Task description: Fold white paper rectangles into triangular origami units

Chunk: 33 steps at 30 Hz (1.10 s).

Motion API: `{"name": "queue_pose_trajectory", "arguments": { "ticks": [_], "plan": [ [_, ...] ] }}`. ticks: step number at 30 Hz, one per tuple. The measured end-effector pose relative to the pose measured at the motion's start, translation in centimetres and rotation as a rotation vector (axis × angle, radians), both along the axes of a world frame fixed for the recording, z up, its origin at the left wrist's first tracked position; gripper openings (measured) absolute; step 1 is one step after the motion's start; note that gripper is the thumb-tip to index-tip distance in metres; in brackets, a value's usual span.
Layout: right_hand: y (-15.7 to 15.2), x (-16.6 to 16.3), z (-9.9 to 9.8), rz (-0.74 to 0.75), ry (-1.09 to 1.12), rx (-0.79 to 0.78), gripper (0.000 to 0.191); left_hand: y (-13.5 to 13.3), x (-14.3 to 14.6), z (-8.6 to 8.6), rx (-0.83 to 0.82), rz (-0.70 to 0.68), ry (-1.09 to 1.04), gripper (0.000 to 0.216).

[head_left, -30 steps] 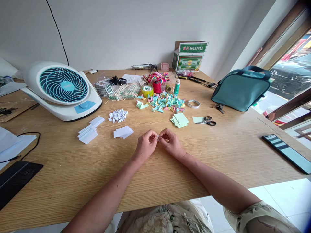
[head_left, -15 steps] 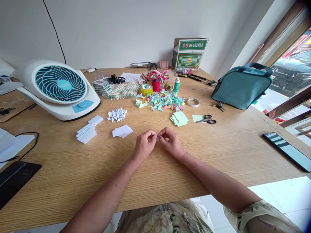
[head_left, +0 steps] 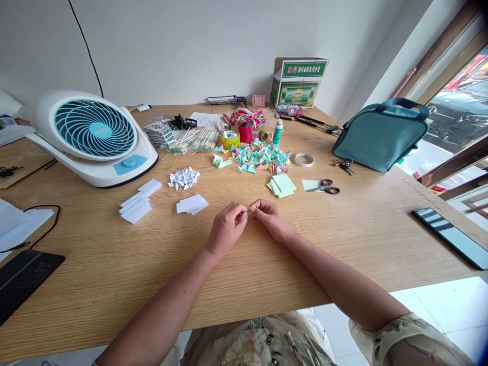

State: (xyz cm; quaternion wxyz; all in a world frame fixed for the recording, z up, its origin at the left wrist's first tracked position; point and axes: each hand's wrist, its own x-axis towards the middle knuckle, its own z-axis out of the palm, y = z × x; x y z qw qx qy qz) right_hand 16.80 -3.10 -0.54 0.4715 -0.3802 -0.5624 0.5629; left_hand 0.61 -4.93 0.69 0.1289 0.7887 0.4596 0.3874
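Observation:
My left hand [head_left: 227,227] and my right hand [head_left: 270,218] meet fingertip to fingertip above the table. Both are closed in a pinch on a small piece of folded white paper [head_left: 247,214], which the fingers mostly hide. To the left of my hands lie white paper slips [head_left: 191,204] and, farther left, a stepped stack of white paper [head_left: 137,203]. Behind those sits a heap of folded white paper pieces [head_left: 183,178]. Pale green paper slips [head_left: 282,185] rest beyond my right hand, with black-handled scissors [head_left: 326,186] on another green slip.
Colored folded paper pieces [head_left: 259,156] spread at mid-table, near a glue bottle [head_left: 277,133] and a tape roll [head_left: 304,159]. A white fan [head_left: 95,132] stands left, a teal bag [head_left: 381,134] right. A phone [head_left: 452,238] lies near the right edge.
My fingers have shifted slightly around the white paper; less of it shows now. The right-hand fingers are drawn a little more together. Nothing else on the table has moved.

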Motion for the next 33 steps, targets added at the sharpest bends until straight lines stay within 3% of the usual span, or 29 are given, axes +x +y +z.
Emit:
{"name": "queue_pose_trajectory", "arguments": {
  "ticks": [33],
  "plan": [
    [0.25, 0.37, -0.07, 0.087, 0.101, -0.103, 0.034, 0.18, 0.14, -0.26, -0.198, 0.032, -0.178, 0.01]
  ]
}}
